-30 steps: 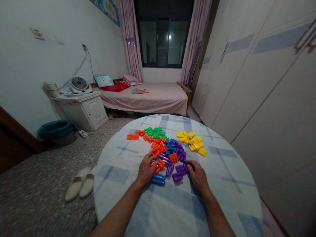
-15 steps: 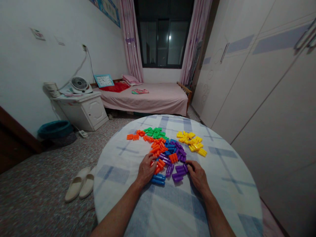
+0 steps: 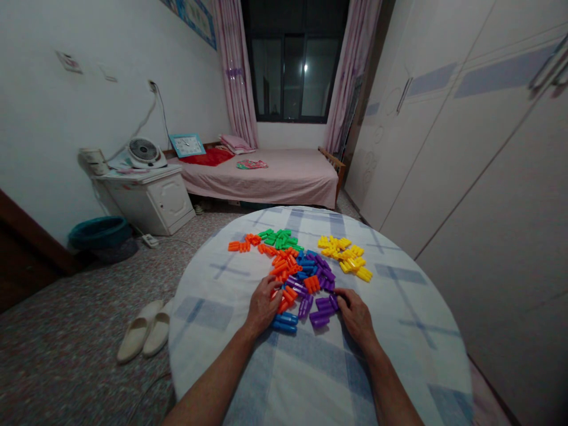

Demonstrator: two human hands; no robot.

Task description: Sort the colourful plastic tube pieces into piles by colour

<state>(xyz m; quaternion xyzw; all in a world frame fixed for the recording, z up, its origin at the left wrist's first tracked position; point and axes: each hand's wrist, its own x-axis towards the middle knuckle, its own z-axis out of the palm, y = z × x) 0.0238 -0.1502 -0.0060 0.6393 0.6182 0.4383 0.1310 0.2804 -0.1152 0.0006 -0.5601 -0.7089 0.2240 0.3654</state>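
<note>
On the round table, my left hand (image 3: 265, 303) rests with bent fingers against the left side of a pile of ribbed plastic building pieces. Its fingertips meet orange pieces (image 3: 287, 299) and a bit of blue; what they hold is hidden. Beside its palm lie blue pieces (image 3: 284, 323). Opposite, my right hand (image 3: 356, 315) has its thumb and forefinger closed at the right end of a purple piece (image 3: 326, 304). A second purple piece (image 3: 318, 320) sits just below that one. Further purple and orange pieces lie between the hands.
Green pieces (image 3: 281, 239) lie at the back of the pile, and yellow pieces (image 3: 346, 255) form a group to the right. A checked cloth (image 3: 310, 378) covers the table. Beyond stands a bed (image 3: 284, 177); a wardrobe (image 3: 444, 148) lines the right, slippers (image 3: 139, 334) the floor.
</note>
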